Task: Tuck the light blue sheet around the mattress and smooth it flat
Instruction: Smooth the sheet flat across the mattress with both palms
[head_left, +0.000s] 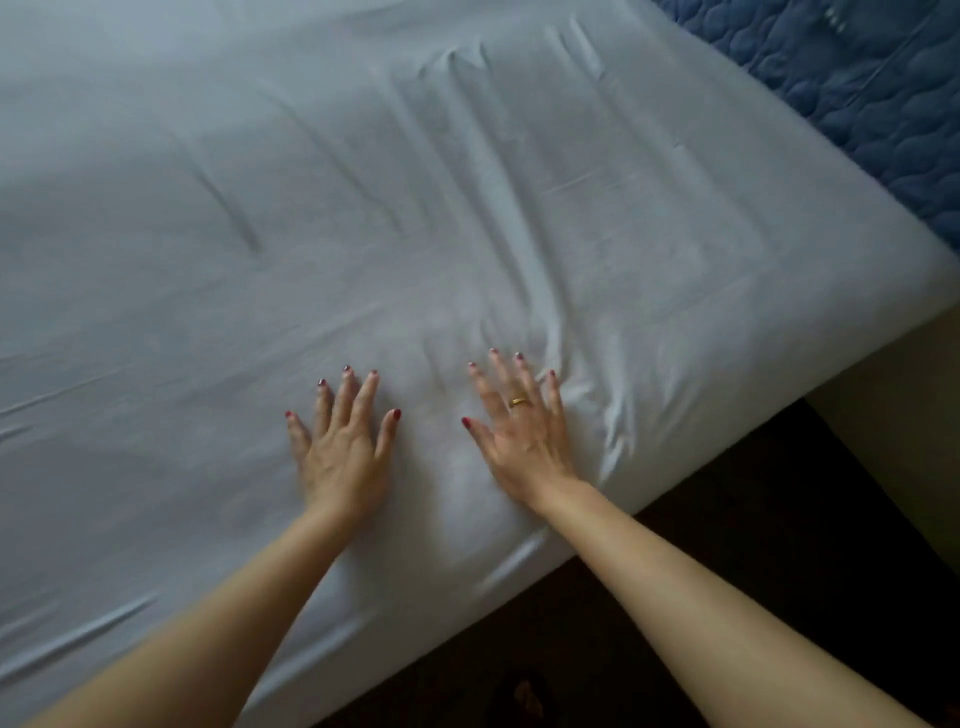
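Note:
The light blue sheet (363, 208) covers the mattress top and fills most of the view. Long wrinkles run up its middle, and small folds bunch near the mattress corner at the lower right. My left hand (343, 447) lies flat on the sheet with fingers spread. My right hand (519, 426), wearing a gold ring, also presses flat on the sheet, just beside the bunched folds near the edge. Both palms face down and hold nothing.
The mattress edge (519, 566) runs diagonally from bottom centre to the right. Dark floor (727, 519) lies beyond it. A blue quilted cover (872, 93) shows at the top right, and a pale surface (904, 426) stands at the right.

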